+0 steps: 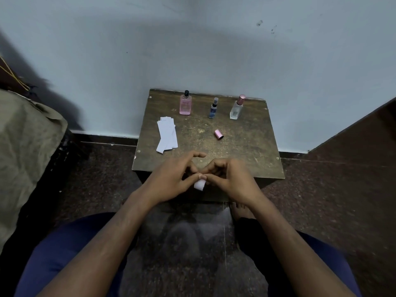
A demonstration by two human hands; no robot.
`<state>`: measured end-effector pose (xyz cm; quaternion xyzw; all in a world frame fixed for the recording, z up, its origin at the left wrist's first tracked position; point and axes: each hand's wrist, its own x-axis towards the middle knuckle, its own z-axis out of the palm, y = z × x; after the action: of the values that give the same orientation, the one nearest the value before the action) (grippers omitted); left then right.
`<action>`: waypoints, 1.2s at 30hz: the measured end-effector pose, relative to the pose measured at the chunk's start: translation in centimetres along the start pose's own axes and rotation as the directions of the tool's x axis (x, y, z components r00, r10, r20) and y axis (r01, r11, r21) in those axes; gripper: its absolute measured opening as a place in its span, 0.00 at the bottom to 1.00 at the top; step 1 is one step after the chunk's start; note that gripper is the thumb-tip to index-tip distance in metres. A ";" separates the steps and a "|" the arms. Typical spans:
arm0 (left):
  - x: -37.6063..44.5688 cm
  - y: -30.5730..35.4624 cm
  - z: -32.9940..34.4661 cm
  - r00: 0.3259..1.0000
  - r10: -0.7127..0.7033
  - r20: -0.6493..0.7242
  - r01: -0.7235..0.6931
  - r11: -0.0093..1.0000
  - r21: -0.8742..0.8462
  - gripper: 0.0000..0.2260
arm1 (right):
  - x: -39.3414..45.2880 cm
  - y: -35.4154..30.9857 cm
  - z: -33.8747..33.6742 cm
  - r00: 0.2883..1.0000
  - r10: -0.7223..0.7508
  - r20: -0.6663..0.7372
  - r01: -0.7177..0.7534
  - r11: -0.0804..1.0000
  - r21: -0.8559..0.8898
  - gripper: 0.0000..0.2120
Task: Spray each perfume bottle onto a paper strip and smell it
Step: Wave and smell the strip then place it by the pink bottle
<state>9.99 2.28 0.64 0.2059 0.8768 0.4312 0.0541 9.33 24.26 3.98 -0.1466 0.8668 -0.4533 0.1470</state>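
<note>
- Tabletop (246,146): it carried the pink bottle (185,104), small blue bottle (213,109) and clear bottle (237,108) in a row along the wall edge, all upright and well apart. The paper strips (167,135) lay stacked at your left, and a loose pink cap (219,134) lay on its side near the middle.
- Risk, judged: the cap could have rolled if your reach toward the bottles brushed it. The narrow blue bottle looked the easiest to tip.
- Your left hand (171,179) and right hand (231,179) met at the near edge, wrists low, fingers (198,155) curled inward.
- Both pinched one small folded strip (199,185) between the fingertips. Risk, judged: folded this small, it could have slipped, or put spray on your skin.
</note>
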 end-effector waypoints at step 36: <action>-0.2 -1.7 0.0 0.960 -0.155 -0.234 0.203 0.959 0.198 0.04 | -1.9 0.3 -5.3 0.986 0.167 0.013 -0.121 0.651 0.750 0.07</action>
<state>9.60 1.31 -0.67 0.0818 0.9348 0.3448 -0.0254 8.95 29.08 6.88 0.0088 0.6169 -0.7599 0.2049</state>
